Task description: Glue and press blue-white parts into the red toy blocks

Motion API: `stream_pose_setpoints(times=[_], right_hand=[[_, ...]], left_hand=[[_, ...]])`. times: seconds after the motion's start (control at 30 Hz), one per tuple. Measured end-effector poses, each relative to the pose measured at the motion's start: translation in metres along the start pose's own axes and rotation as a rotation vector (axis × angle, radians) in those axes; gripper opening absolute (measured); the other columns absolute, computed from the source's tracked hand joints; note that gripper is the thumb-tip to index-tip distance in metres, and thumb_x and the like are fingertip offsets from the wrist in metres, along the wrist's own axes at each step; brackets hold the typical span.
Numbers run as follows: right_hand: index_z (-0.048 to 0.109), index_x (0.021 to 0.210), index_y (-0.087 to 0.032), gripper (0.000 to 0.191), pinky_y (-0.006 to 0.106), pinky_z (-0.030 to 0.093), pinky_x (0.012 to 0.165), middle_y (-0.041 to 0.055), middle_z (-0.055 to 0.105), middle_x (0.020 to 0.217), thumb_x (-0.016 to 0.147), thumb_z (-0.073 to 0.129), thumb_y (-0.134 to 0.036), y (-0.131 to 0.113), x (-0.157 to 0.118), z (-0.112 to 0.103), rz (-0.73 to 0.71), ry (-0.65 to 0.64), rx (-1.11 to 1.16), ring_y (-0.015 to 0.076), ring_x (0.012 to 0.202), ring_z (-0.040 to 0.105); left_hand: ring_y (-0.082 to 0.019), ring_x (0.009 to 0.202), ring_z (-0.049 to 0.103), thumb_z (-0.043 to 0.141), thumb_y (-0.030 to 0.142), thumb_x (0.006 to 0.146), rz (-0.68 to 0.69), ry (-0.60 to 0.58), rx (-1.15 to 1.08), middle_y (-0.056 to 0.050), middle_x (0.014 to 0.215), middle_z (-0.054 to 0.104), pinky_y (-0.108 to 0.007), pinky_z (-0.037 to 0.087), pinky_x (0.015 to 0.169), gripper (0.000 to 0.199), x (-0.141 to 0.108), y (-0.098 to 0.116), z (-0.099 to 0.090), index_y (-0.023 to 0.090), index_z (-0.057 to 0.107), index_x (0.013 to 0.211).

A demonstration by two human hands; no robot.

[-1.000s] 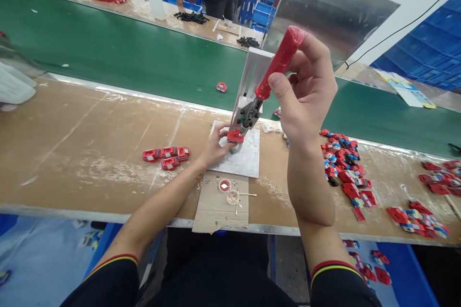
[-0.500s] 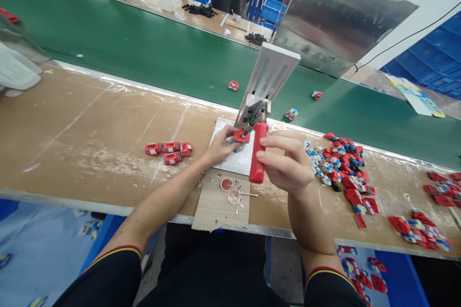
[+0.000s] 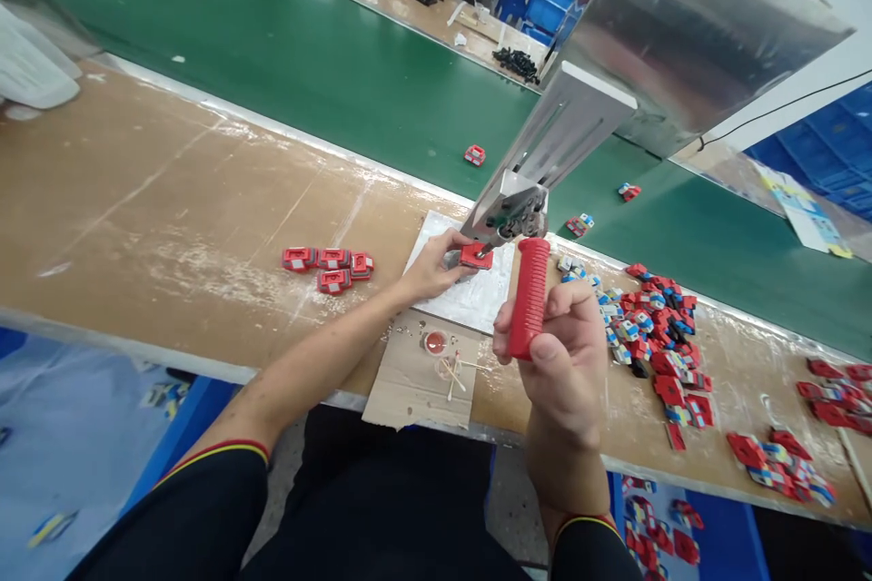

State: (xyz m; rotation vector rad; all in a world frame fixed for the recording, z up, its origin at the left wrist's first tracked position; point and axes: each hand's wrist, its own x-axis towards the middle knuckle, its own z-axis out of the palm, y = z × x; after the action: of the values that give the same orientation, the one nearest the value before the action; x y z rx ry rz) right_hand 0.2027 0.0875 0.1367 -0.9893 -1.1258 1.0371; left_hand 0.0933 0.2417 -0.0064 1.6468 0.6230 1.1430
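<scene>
My left hand [image 3: 434,267] pinches a small red plastic part [image 3: 476,255] by its left side. That part sits at the tip of the plunger of a metal toggle clamp press [image 3: 521,207], above a silvery base plate [image 3: 470,301]. The press's ribbed red handle [image 3: 532,290] points down toward me. Around its lower end my right hand [image 3: 570,356] is closed, thumb in front and fingertips showing on the left. Four-sided red-and-grey parts [image 3: 333,281] lie in a small group left of the plate.
Cardboard [image 3: 419,381] in front of the plate bears a small cup of red liquid [image 3: 434,343] and cotton swabs [image 3: 455,372]. Red, blue and white parts [image 3: 654,318] are heaped at right. Behind runs a green conveyor belt [image 3: 306,64] with several parts. A metal panel [image 3: 681,27] stands behind the press.
My right hand has shifted its hold, from fingers resting on the handle's right side to a grip around its lower end. My left hand still holds the red part. The whole view has shifted.
</scene>
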Motion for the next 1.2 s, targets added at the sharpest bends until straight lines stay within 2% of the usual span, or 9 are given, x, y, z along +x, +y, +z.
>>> stream_pose_setpoints(times=[0.17, 0.33, 0.57, 0.73, 0.83, 0.97, 1.07, 1.2], right_hand=[[0.044, 0.089, -0.029, 0.055, 0.022, 0.049, 0.038, -0.0053, 0.073, 0.074, 0.08, 0.091, -0.056, -0.004, 0.001, 0.001, 0.004, 0.049, -0.025, 0.0112, 0.044, 0.059], [0.046, 0.087, -0.028, 0.053, 0.025, 0.054, 0.045, -0.002, 0.078, 0.078, 0.079, 0.092, -0.054, 0.012, -0.001, -0.003, 0.023, 0.049, -0.039, 0.0141, 0.051, 0.067], [0.046, 0.088, -0.028, 0.049, 0.029, 0.057, 0.055, -0.0022, 0.075, 0.073, 0.084, 0.087, -0.056, 0.056, -0.003, -0.016, 0.036, -0.015, -0.02, 0.0165, 0.059, 0.067], [0.051, 0.082, -0.026, 0.051, 0.027, 0.057, 0.06, -0.0008, 0.076, 0.079, 0.078, 0.092, -0.056, 0.093, 0.018, -0.025, 0.01, 0.077, -0.106, 0.0134, 0.061, 0.067], [0.053, 0.08, -0.025, 0.055, 0.03, 0.06, 0.068, 0.0, 0.077, 0.082, 0.072, 0.094, -0.062, 0.101, 0.03, -0.029, 0.02, 0.088, -0.142, 0.0146, 0.067, 0.069], [0.053, 0.084, -0.025, 0.054, 0.029, 0.061, 0.066, 0.0004, 0.079, 0.083, 0.075, 0.093, -0.061, 0.08, 0.022, -0.028, 0.046, 0.022, -0.116, 0.015, 0.069, 0.072], [0.051, 0.086, -0.026, 0.05, 0.028, 0.061, 0.058, -0.0019, 0.076, 0.073, 0.081, 0.09, -0.056, 0.047, 0.005, -0.02, 0.019, -0.033, -0.072, 0.0158, 0.062, 0.073], [0.047, 0.086, -0.028, 0.047, 0.028, 0.058, 0.047, -0.0042, 0.072, 0.065, 0.086, 0.087, -0.053, 0.005, -0.007, -0.008, 0.014, -0.009, -0.068, 0.0166, 0.052, 0.07]], left_hand=[[-0.025, 0.103, 0.074, 0.087, 0.023, 0.081, -0.015, -0.004, 0.079, -0.007, 0.107, 0.08, -0.044, 0.056, 0.099, 0.033, 0.001, 0.001, 0.0, 0.021, 0.067, 0.107], [-0.025, 0.102, 0.074, 0.085, 0.019, 0.081, -0.004, -0.017, 0.096, -0.006, 0.107, 0.08, -0.045, 0.054, 0.104, 0.031, 0.0, 0.001, -0.001, 0.021, 0.066, 0.106], [-0.024, 0.098, 0.074, 0.085, 0.022, 0.083, 0.018, -0.029, 0.099, -0.006, 0.104, 0.08, -0.044, 0.056, 0.099, 0.03, -0.001, 0.001, -0.002, 0.021, 0.066, 0.106], [-0.025, 0.102, 0.076, 0.082, 0.02, 0.085, 0.03, -0.076, 0.155, -0.007, 0.107, 0.08, -0.04, 0.059, 0.096, 0.03, -0.001, -0.001, -0.006, 0.02, 0.065, 0.11], [-0.024, 0.102, 0.077, 0.08, 0.021, 0.087, 0.009, -0.104, 0.234, -0.006, 0.107, 0.081, -0.038, 0.061, 0.093, 0.029, -0.001, -0.001, -0.008, 0.02, 0.064, 0.111], [-0.023, 0.099, 0.079, 0.079, 0.023, 0.088, 0.0, -0.113, 0.257, -0.006, 0.107, 0.081, -0.035, 0.063, 0.089, 0.029, 0.0, -0.001, -0.007, 0.021, 0.062, 0.111], [-0.022, 0.099, 0.08, 0.078, 0.022, 0.09, -0.01, -0.111, 0.238, -0.007, 0.109, 0.082, -0.033, 0.064, 0.088, 0.029, 0.0, -0.001, -0.005, 0.022, 0.062, 0.114], [-0.021, 0.1, 0.08, 0.075, 0.02, 0.09, 0.015, -0.103, 0.211, -0.006, 0.109, 0.082, -0.036, 0.064, 0.095, 0.028, 0.003, -0.005, -0.004, 0.022, 0.061, 0.114]])
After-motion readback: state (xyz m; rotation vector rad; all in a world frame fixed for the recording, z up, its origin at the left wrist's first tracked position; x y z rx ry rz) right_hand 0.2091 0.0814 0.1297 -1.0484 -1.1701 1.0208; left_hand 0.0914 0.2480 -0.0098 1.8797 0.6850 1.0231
